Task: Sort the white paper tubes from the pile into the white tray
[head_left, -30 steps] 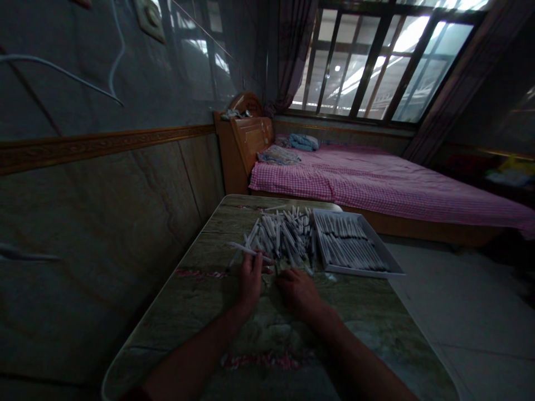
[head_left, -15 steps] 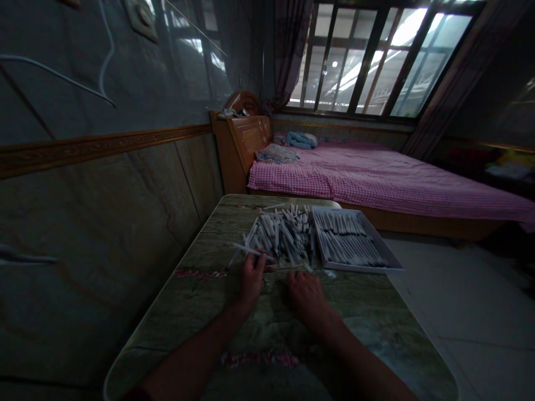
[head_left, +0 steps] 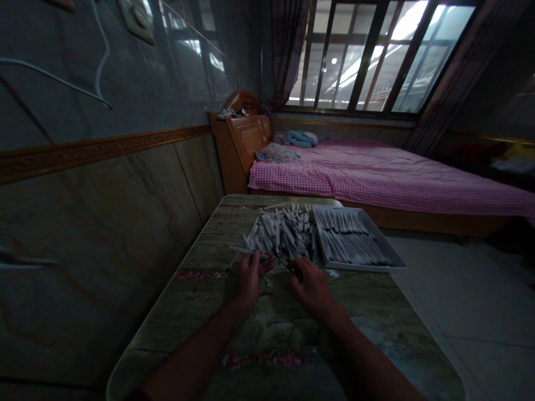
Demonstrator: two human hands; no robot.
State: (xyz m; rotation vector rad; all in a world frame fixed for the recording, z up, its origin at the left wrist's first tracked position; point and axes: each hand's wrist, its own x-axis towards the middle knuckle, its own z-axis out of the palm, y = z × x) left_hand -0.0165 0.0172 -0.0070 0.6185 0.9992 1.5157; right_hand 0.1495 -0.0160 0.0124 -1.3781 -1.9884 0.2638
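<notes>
A loose heap of thin white sticks [head_left: 281, 233] lies on the far half of a marbled table [head_left: 200, 312]. My left hand [head_left: 249, 278] rests at the heap's near edge, fingers closed on one white stick [head_left: 246, 251] that points left. My right hand [head_left: 308, 284] is beside it, fingers curled down at the near edge of the heap; what they pinch is too dark to make out. To the right of the heap stands a white tray [head_left: 390, 253] filled with sticks laid side by side in a neat row.
The table's left side runs along a tiled wall [head_left: 104, 211]. Beyond the table stands a bed with a pink checked sheet [head_left: 376, 181] and a wooden headboard [head_left: 246, 139], under a barred window [head_left: 368, 55]. Pale floor tiles [head_left: 472, 312] lie to the right.
My right hand has moved forward from the bare table to the near edge of the heap. My left hand keeps its stick and has shifted slightly forward.
</notes>
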